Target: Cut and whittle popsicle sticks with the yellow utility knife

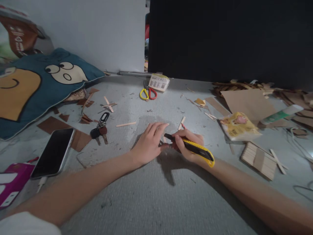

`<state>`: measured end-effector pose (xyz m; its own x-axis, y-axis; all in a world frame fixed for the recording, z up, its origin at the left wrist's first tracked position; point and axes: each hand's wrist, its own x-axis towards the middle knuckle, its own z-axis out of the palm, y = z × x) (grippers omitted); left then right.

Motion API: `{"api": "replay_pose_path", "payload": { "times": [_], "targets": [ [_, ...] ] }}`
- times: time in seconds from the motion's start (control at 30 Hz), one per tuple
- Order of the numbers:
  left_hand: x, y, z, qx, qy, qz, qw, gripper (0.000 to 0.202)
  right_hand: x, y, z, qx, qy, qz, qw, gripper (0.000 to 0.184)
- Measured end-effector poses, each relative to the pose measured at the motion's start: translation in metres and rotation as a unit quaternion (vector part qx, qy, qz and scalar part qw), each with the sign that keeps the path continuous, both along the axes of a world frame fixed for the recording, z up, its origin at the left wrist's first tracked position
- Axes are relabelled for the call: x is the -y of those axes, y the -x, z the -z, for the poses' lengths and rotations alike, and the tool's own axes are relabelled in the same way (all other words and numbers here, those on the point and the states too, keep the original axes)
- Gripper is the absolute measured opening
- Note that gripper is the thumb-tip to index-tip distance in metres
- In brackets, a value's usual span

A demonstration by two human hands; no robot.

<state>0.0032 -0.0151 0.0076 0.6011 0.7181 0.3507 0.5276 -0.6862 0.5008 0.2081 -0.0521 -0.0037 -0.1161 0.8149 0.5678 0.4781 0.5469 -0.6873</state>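
In the head view, my right hand [187,143] is closed around a yellow and black utility knife [199,149], its front end pointing left toward my other hand. My left hand [149,143] rests on the table with curled fingers, thumb and forefinger bent around something small and pale that I cannot make out. The two hands almost meet. Just behind my right hand lies a wooden craft stick [181,123], with a small red tip beside it, partly hidden. Another craft stick [126,124] lies flat left of my left hand.
Scissors [148,93] lie at the back centre. Keys [99,133], a phone [53,151] and a blue cushion [49,85] are on the left. To the right are a yellow packet [239,126], a glue stick [281,115], a bundle of craft sticks [258,160] and cardboard [246,101].
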Motion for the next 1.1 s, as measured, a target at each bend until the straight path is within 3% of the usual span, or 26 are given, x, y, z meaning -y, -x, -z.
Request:
{"api": "replay_pose_path", "payload": {
  "times": [0.2, 0.47, 0.8, 1.1],
  "targets": [
    [-0.001, -0.001, 0.002, 0.008, 0.022, -0.007, 1.000, 0.068, 0.005, 0.007, -0.001, 0.011, 0.035, 0.037, 0.999, 0.023],
    [-0.003, -0.002, 0.013, 0.062, 0.015, 0.019, 0.998, 0.067, 0.004, 0.007, 0.000, 0.041, -0.017, 0.057, 0.997, 0.015],
    [-0.006, -0.001, 0.023, 0.055, 0.003, 0.028, 0.998, 0.062, 0.001, 0.010, 0.003, 0.081, -0.087, 0.052, 0.992, 0.009],
    [-0.008, -0.001, 0.026, 0.052, -0.005, 0.037, 0.998, 0.061, 0.003, 0.013, 0.001, 0.079, -0.075, 0.055, 0.993, 0.009]
  ]
}}
